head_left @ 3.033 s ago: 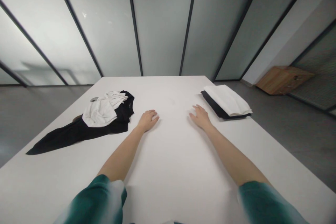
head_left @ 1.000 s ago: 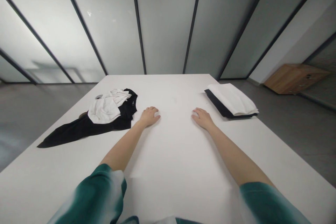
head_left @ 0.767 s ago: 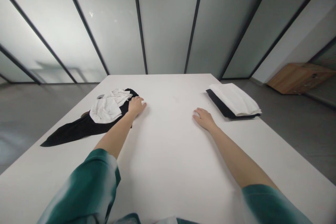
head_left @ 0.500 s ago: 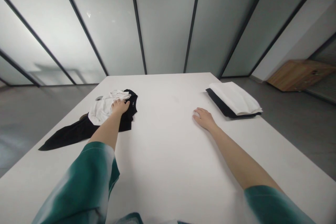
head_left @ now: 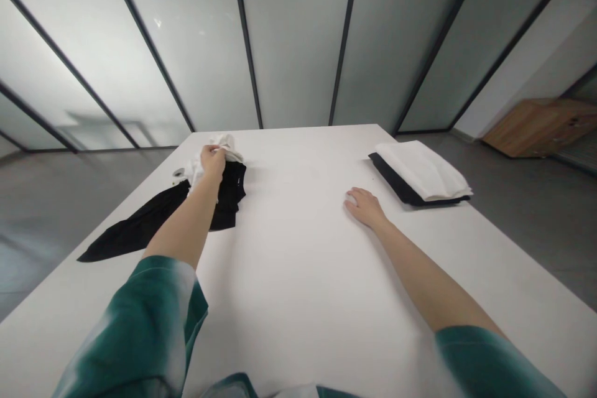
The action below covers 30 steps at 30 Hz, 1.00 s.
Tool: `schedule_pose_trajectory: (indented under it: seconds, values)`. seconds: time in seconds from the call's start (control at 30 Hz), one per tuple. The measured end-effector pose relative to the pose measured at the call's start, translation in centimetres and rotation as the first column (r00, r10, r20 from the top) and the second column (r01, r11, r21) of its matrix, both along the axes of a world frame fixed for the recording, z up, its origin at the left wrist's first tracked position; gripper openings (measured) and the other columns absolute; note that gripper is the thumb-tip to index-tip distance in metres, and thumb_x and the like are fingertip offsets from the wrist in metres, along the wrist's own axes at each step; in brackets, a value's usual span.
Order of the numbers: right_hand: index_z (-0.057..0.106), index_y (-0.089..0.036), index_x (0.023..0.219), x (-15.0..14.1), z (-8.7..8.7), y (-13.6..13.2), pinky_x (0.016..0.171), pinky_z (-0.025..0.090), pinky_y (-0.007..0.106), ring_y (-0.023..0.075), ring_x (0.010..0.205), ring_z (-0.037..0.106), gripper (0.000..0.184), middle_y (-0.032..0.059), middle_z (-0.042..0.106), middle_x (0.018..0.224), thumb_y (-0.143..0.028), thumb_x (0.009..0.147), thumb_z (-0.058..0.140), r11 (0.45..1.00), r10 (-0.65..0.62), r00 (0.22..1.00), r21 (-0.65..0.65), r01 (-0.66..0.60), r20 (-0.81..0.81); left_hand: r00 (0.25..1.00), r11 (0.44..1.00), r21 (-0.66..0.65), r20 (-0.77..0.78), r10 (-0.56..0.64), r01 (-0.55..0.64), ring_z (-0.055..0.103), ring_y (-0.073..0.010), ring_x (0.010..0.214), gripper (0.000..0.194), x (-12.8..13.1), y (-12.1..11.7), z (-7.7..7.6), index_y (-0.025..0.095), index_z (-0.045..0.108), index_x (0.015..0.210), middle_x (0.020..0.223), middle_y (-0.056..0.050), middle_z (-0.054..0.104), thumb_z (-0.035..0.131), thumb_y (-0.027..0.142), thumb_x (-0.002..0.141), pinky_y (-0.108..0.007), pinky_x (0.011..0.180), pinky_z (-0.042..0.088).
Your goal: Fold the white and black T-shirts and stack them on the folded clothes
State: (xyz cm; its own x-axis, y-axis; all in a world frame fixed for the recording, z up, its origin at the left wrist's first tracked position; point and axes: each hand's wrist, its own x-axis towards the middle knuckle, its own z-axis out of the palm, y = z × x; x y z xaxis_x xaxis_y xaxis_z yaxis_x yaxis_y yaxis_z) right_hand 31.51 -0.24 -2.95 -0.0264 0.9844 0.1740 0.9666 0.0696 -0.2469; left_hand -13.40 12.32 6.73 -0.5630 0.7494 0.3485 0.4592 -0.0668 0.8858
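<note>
My left hand (head_left: 213, 160) is closed on a crumpled white garment (head_left: 228, 148), part of it raised above the pile at the left. Some of the white cloth hangs down behind my wrist. Beneath lies a black garment (head_left: 227, 202), which spreads on both sides of my forearm. My right hand (head_left: 366, 206) rests on the white table (head_left: 298, 249), fingers loosely apart and holding nothing. To its right, a folded white cloth (head_left: 422, 169) lies on top of a folded black cloth (head_left: 396, 185).
A small grey round object (head_left: 179, 172) sits beside the left pile, near the table's left edge. Frosted glass panels (head_left: 293, 37) stand behind the table. A wooden cabinet (head_left: 536, 127) is on the floor at the far right.
My left hand went from lying spread on the white garment to gripping it, and has lifted part of it up and away from me. My right hand has stayed in place.
</note>
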Motion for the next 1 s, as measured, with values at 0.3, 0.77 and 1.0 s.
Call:
schedule_pose_trajectory:
  seconds: [0.3,0.77,1.0]
  values:
    - [0.064,-0.017,0.126,-0.1,-0.1,0.1,0.107,0.038,0.045,0.0311,0.13,0.049,0.043,0.0142,0.055,0.141,-0.034,0.091,0.046,0.999,0.034,0.999,0.01,-0.034,-0.007,0.533,0.529,-0.226,-0.049,-0.845,0.818,0.065,-0.0226,0.097,0.018,15.5,-6.1,-3.9,0.017,0.064,0.087,0.099,-0.007,0.071,0.057,0.032,0.08,-0.037,0.089,0.05]
    - [0.067,-0.021,0.124,-0.7,0.3,-0.4,0.111,0.035,0.045,0.0257,0.131,0.049,0.04,0.0116,0.058,0.139,-0.039,0.091,0.053,0.941,0.337,0.938,0.062,-0.333,-0.082,0.313,0.694,-0.575,-0.627,-0.714,0.434,0.037,-0.0276,0.142,0.049,15.6,-10.9,-7.8,0.025,0.05,0.141,0.155,-0.008,0.041,0.045,0.043,0.096,-0.05,0.119,0.024]
    - [0.063,-0.021,0.127,-1.3,0.5,-0.4,0.11,0.036,0.042,0.0242,0.131,0.05,0.042,0.01,0.059,0.139,-0.043,0.095,0.048,0.962,0.272,0.961,0.04,-0.27,-0.048,0.434,0.764,-0.549,-0.63,-0.645,0.339,0.046,-0.0266,0.135,0.04,14.8,-10.6,-7.7,0.026,0.056,0.134,0.147,-0.009,0.051,0.042,0.036,0.097,-0.051,0.117,0.026]
